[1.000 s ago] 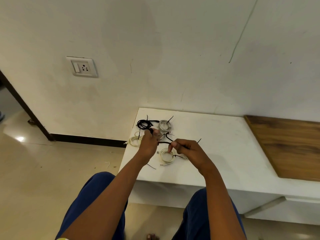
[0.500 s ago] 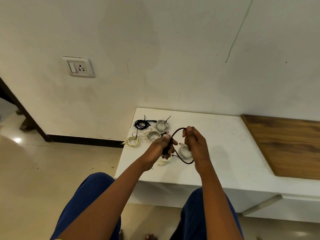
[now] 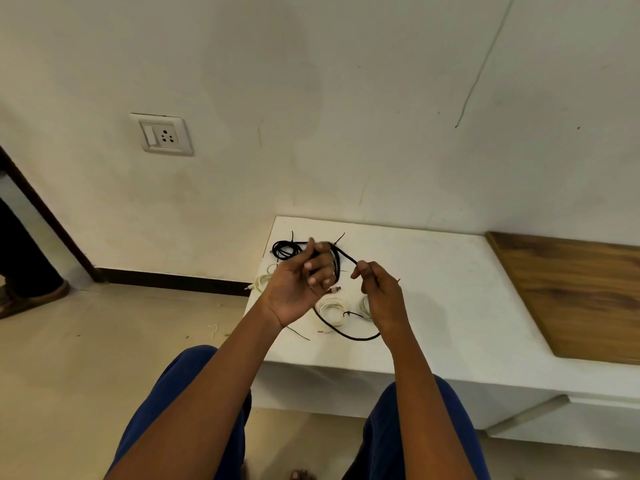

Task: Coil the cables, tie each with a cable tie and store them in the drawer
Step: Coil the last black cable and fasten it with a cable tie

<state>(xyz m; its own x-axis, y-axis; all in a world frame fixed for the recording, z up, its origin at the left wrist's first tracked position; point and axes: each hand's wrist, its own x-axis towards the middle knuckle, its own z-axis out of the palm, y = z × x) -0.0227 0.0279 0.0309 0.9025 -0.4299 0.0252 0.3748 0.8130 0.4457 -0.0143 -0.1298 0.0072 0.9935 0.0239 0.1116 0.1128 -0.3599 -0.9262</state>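
While several coils already lie tied on the white counter (image 3: 433,271), the step in hand looks like the coiling of one more lead, a black cable (image 3: 349,336) held up between both hands above that surface. At the far left of the counter sits a black coil (image 3: 284,249) with a tie tail sticking up, and below it a cream coil (image 3: 262,281) is partly hidden behind the wrist. Next comes the left hand (image 3: 300,284), palm turned toward the camera, its fingers curled round gathered turns of the black cable, which show as dark strands beside the fingertips. From there the cable runs up and right to the right hand (image 3: 379,292), whose thumb and forefinger pinch it, the other fingers folded in; a long slack loop hangs below both hands, over a white coil (image 3: 330,308) that lies near the counter's front edge. A loose black cable tie (image 3: 298,333) lies just left of that loop. To my judgement, the next move calls for the right hand to feed the slack round onto the left hand's bundle, keeping the turns even, before any tie goes on. No open drawer is visible.
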